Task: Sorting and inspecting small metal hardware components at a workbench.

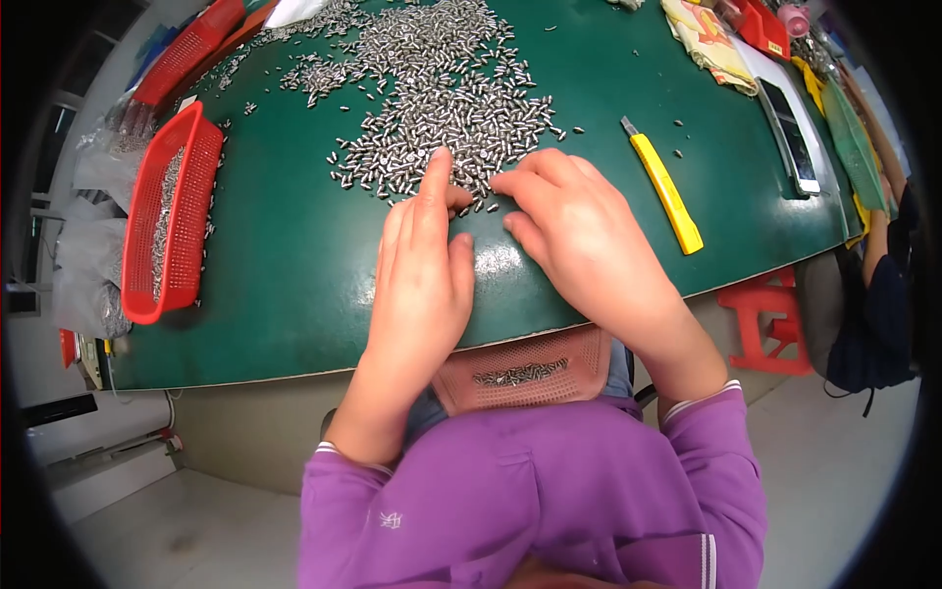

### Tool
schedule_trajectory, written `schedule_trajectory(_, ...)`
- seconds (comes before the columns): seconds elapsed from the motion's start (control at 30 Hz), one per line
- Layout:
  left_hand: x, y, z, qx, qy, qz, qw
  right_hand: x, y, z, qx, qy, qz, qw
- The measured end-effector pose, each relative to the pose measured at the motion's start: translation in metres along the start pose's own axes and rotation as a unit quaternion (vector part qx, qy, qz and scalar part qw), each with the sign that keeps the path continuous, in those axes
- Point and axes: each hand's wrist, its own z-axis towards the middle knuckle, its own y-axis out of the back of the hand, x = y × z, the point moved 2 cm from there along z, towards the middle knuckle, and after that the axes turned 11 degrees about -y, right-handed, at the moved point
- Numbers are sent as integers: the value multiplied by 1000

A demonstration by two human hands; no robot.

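A wide heap of small silver bullet-shaped metal pieces spreads over the green tabletop. My left hand is at the heap's near edge, its index finger stretched onto the pieces and its thumb apart. Facing it, my right hand reaches in from the right, with fingertips at the same edge and a gap between thumb and index finger. A few loose pieces lie between the two hands. Neither hand visibly grips anything. On my lap, below the table edge, a pink mesh basket holds some pieces.
On the left stands a red mesh basket of pieces, with another red basket behind it. To the right lie a yellow utility knife, a phone and a patterned cloth. A red stool and another person's arm are beyond.
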Motion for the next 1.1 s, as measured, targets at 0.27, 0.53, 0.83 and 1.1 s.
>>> schedule_trajectory(0.27, -2, 2, -5, 12, 41, -66, 997, 3, -6, -9, 38, -50, -2, 998)
schedule_trajectory(0.53, -8, 4, -10, -4, 37, -89, 995, 3, -4, -17, 55, -23, 62, 996)
schedule_trajectory(0.83, -8, 4, -9, 2, 48, -78, 996, 5, -9, -15, 49, 18, -10, 999)
schedule_trajectory(1.1, -12, 7, -18, -3, 49, -70, 996, 11, -13, -22, 2, -10, -29, 1000)
